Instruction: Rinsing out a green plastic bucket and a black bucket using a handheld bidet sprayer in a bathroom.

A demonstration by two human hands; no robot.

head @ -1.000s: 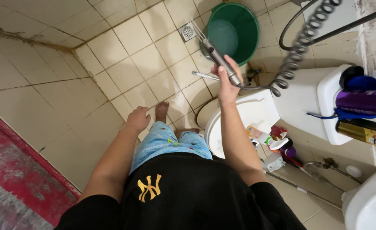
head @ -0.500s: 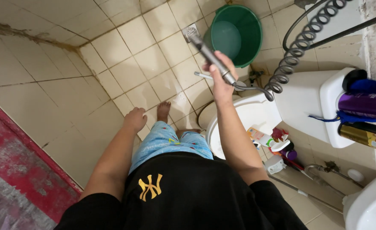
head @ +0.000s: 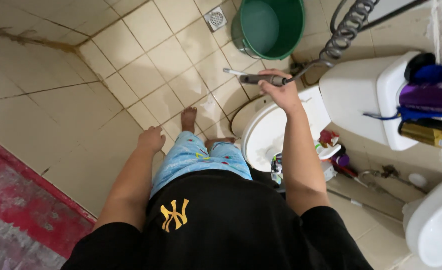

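Hose (head: 348,27) cut off above, right hand (head: 279,90) clamped on sprayer (head: 261,79), left hand (head: 151,140) loosely curled, empty.

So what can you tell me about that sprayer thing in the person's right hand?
The hand sprayer is a slim grey wand with a pale, whitish nozzle tip pointing left, lying roughly level above the tiled floor. The right hand wraps around its rear end, just beyond the front edge of the white toilet. From that end a coiled grey hose rises toward the top of the picture. No water shows at the tip. Nothing else touches it.
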